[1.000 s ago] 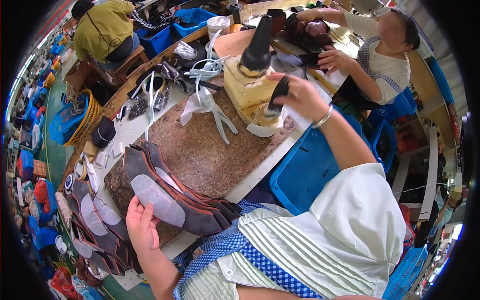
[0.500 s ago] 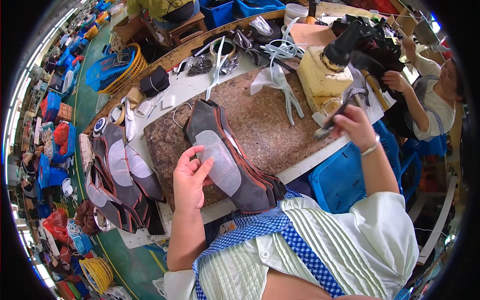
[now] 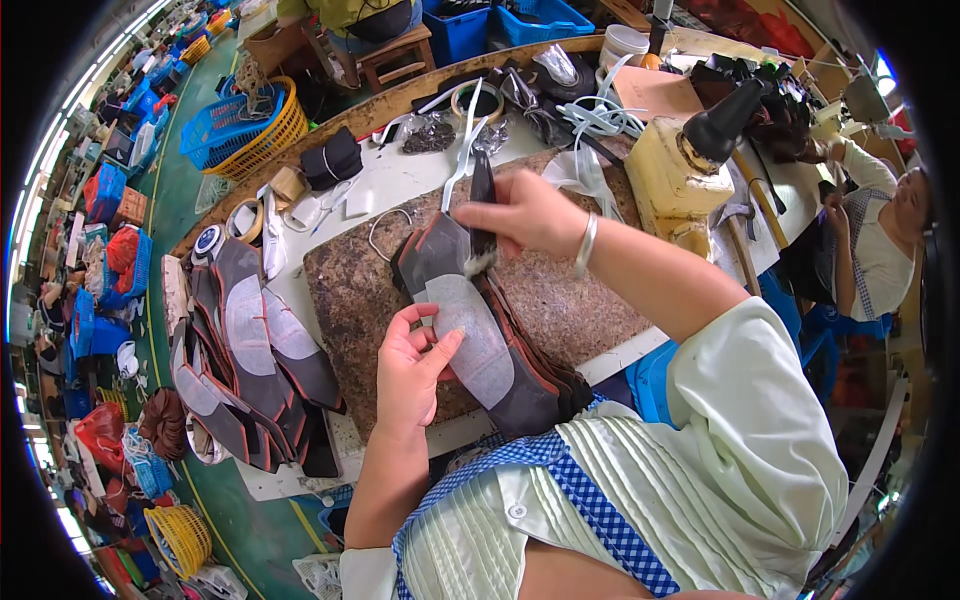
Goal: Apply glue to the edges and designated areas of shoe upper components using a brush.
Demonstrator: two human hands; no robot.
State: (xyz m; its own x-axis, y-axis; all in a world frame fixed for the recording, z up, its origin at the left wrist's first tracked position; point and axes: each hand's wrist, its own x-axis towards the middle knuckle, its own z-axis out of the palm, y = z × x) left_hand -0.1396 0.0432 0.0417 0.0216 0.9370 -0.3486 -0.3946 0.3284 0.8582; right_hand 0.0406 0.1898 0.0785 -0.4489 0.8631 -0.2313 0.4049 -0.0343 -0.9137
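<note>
- Left hand (image 3: pixel 408 375): thumb laid on the pale grey patch (image 3: pixel 475 345) of the top panel, fingers bent at its left side. Pinching or only pressing: cannot tell.
- Panel stack (image 3: pixel 528 392): dark grey shaped panels with red-orange edges, fanned slantwise over the slab, lower end toward my blue-checked apron (image 3: pixel 605 515).
- Right hand (image 3: pixel 522 212): closed round the dark handle of 1 bristle brush (image 3: pixel 482 195), bristles down at the top panel's right edge, just beside the patch. Contact not resolvable.
- Risk (judgement): too light a left-hand hold could let the top panel skid under the brush. If the bristles are loaded, overrunning that edge could smear the panels beneath.
- Risk (judgement): a forearm bump could slide the fanned stack toward my lap.
- Speckled stone slab (image 3: pixel 580 285): under the stack. Other panel stack (image 3: pixel 250 375) lies to its left.
- Beyond, right: cream bottle (image 3: pixel 675 170) with black conical top; wooden-handled hammer (image 3: pixel 743 255) near it. A wide right-arm swing could knock the bottle.
- Farther: tangled pale strips (image 3: pixel 600 122); 1 co-worker (image 3: pixel 880 260) at far right.
</note>
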